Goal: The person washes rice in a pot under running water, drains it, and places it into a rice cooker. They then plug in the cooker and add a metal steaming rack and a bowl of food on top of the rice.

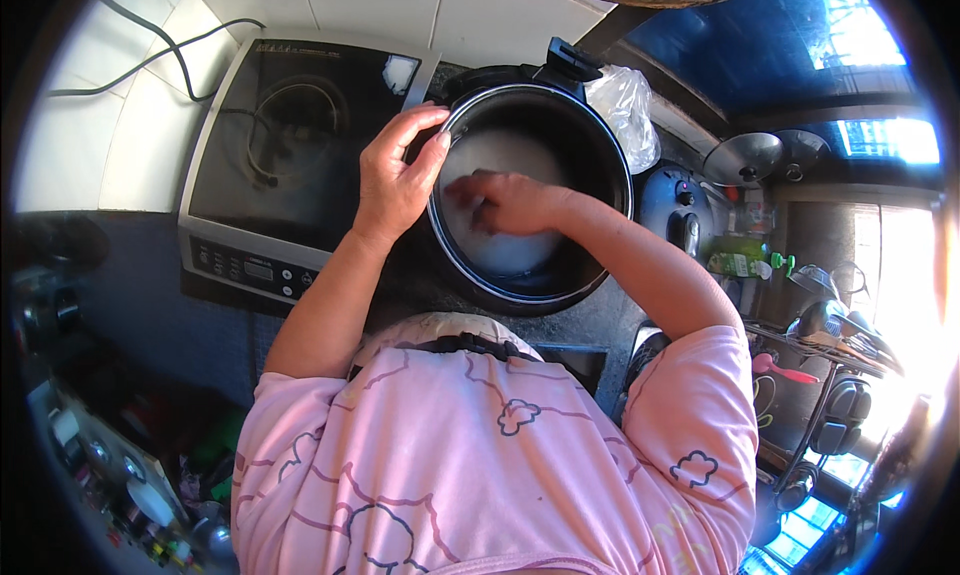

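Observation:
A round black cooking pot (616, 200) with a shiny metal rim sits in the dark body of what looks like an electric cooker (574, 61). Cloudy whitish contents (517, 151) cover its bottom; whether they are rice in water or something else is hard to tell. At the pot's left rim, my left hand (401, 170) grips the edge between thumb and fingers. Inside the pot is my right hand (517, 203), palm down, its blurred fingers apart and touching the whitish contents. I see nothing held in it.
An induction cooktop (292, 155) stands left of the pot, its cable (176, 49) against the tiles. Right of the pot are a clear plastic bag (626, 117), a rounded appliance lid (675, 200), pan lids (742, 158), a green-capped bottle (742, 265) and a wire rack (817, 342).

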Available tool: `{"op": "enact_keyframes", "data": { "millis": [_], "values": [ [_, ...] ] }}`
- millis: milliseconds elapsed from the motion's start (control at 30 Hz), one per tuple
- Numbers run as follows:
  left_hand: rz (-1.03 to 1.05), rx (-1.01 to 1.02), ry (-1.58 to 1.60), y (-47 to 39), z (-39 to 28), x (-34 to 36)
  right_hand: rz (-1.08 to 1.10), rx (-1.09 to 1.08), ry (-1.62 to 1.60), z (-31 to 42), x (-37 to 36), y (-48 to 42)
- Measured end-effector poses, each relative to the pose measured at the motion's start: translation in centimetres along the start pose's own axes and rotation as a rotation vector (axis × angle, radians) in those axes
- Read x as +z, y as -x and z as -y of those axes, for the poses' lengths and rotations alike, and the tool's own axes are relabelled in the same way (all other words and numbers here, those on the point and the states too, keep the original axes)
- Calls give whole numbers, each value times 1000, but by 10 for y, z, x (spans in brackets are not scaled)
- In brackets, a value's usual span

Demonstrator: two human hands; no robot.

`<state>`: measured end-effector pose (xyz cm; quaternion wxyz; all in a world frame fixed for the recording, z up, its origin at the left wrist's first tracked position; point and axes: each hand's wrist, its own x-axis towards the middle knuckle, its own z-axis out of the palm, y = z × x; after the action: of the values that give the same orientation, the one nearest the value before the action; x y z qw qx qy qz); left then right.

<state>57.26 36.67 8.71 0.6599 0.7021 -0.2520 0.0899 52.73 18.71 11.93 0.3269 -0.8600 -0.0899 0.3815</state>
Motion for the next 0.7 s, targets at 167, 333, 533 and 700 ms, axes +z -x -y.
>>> {"op": "enact_keyframes", "data": {
  "millis": [167, 333, 533, 700],
  "values": [
    [3, 6, 9, -1, 0, 0, -106, 161, -179, -41, -24, -3],
    [-10, -33, 27, 0, 1, 0, -163, 263, 384, -47, -36, 14],
    [-3, -41, 31, 1, 3, -1, -119, 318, 503, -19, -35, 39],
    [-1, -47, 40, 1, 1, 0, 63, 45, 297, -22, -6, 51]
  ]
}}
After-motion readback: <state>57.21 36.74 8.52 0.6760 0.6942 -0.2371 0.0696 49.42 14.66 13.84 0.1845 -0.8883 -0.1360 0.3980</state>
